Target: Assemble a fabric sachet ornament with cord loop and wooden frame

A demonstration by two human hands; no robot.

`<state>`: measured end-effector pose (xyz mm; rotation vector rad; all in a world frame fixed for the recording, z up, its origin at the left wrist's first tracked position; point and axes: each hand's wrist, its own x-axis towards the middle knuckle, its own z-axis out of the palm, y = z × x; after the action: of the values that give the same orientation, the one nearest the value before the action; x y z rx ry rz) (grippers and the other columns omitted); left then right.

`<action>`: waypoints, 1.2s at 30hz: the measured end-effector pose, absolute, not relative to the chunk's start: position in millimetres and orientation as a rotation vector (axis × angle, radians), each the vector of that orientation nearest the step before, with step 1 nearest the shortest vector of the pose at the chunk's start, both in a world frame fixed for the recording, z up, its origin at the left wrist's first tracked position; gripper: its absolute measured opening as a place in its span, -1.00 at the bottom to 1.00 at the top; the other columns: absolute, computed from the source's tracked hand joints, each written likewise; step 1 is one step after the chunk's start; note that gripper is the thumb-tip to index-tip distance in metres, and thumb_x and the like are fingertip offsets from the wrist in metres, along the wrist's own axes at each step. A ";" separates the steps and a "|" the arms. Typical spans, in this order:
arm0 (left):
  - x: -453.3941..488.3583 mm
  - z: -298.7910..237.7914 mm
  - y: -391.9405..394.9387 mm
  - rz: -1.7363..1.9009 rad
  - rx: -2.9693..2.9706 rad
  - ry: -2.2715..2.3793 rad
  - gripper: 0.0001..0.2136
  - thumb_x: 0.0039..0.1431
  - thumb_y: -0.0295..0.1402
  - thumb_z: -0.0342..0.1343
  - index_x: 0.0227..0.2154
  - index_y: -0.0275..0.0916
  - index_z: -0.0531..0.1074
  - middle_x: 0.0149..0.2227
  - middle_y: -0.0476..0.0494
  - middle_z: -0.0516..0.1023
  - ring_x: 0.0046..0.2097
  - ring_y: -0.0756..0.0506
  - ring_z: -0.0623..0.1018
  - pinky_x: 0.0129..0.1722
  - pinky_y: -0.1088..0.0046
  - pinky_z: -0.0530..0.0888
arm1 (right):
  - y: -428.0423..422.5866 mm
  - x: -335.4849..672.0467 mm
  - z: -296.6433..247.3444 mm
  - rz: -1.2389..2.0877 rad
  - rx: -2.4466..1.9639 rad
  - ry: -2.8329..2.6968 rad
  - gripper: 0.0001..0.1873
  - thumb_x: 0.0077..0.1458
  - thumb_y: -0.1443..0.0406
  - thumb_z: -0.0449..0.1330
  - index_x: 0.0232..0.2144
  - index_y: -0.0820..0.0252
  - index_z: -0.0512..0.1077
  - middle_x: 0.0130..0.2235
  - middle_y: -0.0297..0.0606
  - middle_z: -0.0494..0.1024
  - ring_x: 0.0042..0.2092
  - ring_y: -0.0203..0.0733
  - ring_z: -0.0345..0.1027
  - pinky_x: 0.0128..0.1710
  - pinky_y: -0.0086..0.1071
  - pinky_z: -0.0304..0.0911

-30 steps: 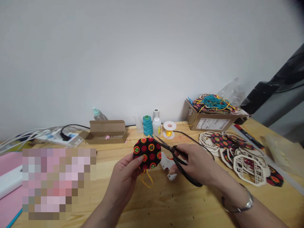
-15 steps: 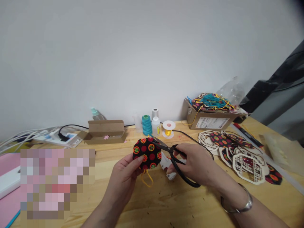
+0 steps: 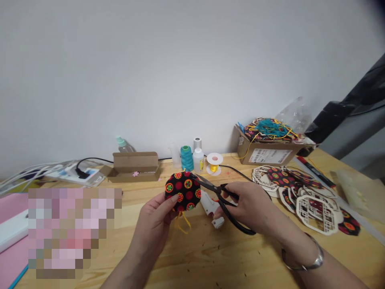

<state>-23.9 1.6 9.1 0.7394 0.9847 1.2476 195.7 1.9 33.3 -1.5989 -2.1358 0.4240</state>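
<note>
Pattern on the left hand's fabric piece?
The fabric piece shows red dots and ringed flowers on black, clearest in the head view.

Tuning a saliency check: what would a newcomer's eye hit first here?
First, the black fabric piece with bright floral dots, held mid-picture in the left hand, with dark scissors in the right hand beside it. Next, the teal thread cone behind it, near the wall. Then the teal strands atop the cardboard box at right rear.
</note>
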 end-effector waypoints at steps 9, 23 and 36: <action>-25.6 7.8 2.0 1.256 0.740 0.996 -0.79 -0.08 -0.39 0.26 -0.32 -0.33 0.57 -0.28 -0.22 0.63 -0.26 -0.12 0.56 -0.29 0.44 0.46 | 3.3 197.6 31.3 0.402 -1.585 -2.132 -0.66 -0.11 0.02 0.23 -0.63 0.15 0.39 -0.62 -0.42 0.33 -0.56 -0.36 0.07 -0.57 -0.45 -0.15; -25.1 8.7 1.6 1.250 0.750 1.000 -0.81 -0.06 -0.39 0.25 -0.34 -0.34 0.57 -0.30 -0.21 0.63 -0.26 -0.11 0.55 -0.32 0.48 0.45 | 4.4 196.4 31.0 0.368 -1.628 -2.124 -0.59 -0.15 -0.05 0.23 -0.64 0.17 0.38 -0.63 -0.42 0.33 -0.56 -0.37 0.09 -0.57 -0.47 -0.15; -25.1 6.8 3.0 1.256 0.753 1.021 -0.76 -0.09 -0.36 0.26 -0.31 -0.36 0.56 -0.27 -0.26 0.62 -0.26 -0.13 0.55 -0.33 0.45 0.44 | 6.1 196.0 28.6 0.306 -1.648 -2.113 -0.60 -0.16 0.00 0.26 -0.67 0.18 0.33 -0.63 -0.44 0.33 -0.56 -0.39 0.07 -0.56 -0.49 -0.16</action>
<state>-25.1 3.0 6.8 0.7528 1.0207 1.2555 196.0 6.1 28.6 -1.6481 -2.1133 0.3061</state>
